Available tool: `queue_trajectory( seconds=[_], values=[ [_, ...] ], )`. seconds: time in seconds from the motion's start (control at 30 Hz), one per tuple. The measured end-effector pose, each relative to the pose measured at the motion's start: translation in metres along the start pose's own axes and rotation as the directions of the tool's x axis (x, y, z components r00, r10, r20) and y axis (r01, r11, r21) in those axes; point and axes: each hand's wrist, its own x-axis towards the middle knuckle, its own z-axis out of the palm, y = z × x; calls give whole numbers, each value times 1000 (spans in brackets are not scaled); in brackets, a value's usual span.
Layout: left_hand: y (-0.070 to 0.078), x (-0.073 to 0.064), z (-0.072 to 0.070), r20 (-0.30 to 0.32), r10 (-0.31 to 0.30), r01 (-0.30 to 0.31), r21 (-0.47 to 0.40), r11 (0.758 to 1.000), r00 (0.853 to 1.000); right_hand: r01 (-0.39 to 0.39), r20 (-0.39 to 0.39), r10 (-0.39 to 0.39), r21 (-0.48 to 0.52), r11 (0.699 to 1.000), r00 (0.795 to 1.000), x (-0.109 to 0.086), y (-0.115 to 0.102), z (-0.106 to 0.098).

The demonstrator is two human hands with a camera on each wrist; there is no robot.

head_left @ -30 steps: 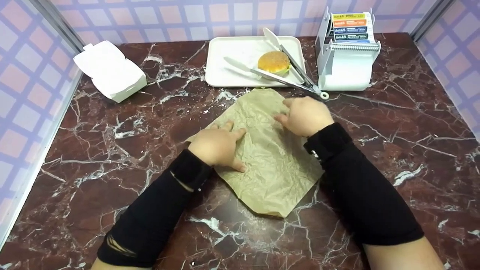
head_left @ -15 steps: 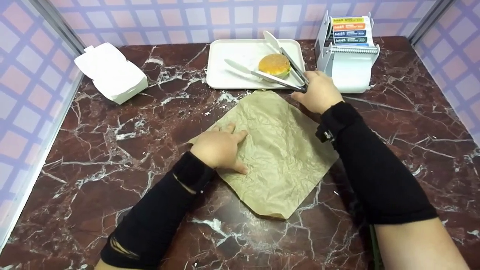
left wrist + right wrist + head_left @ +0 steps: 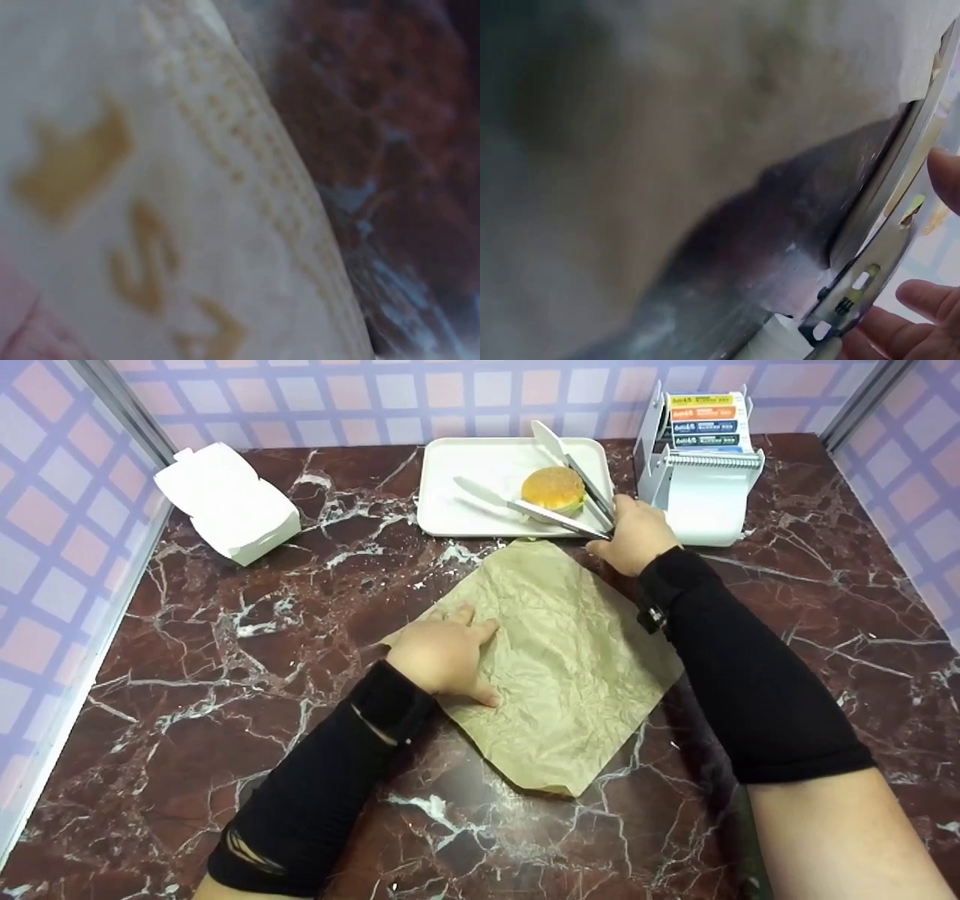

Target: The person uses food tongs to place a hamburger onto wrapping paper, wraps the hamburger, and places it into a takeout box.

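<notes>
My left hand lies with spread fingers on the left part of a creased brown wrapping paper. Seen from the left wrist, the paper carries a yellow-brown crown and letters. Beyond the paper's far right edge, my right hand grips the hinge end of metal tongs, which the hand hides in the head view. The right wrist view has thumb and fingers around the tongs. The tong arms stand spread over a white tray, one on each side of a burger.
An unfolded white box stands at the back left of the dark red marbled table. Just right of the tray is a dispenser with a white roll and coloured labels. Checked walls border the back and sides.
My right hand has left the paper, reached forward and taken hold of the tongs. The paper's right side now shows more fully. My left hand has stayed on the paper.
</notes>
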Motion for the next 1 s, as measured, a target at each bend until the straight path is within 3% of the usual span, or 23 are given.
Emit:
queue_trajectory(
  seconds=[0.33,0.5,0.8,1.0],
  values=[
    [-2,3,3,1,5,-5,-4,1000,1000,-14,63,15,-16,1000,998,22,-7,0],
    [-2,4,3,-12,20,-20,-1,1000,1000,-8,55,9,-15,1000,998,28,-6,2],
    [-1,4,3,-22,27,-27,2,1000,999,-33,89,30,25,999,996,20,-3,0],
    [-2,3,2,-6,18,-18,-10,1000,1000,4,79,-13,120,993,997,7,-2,-10]
  ],
)
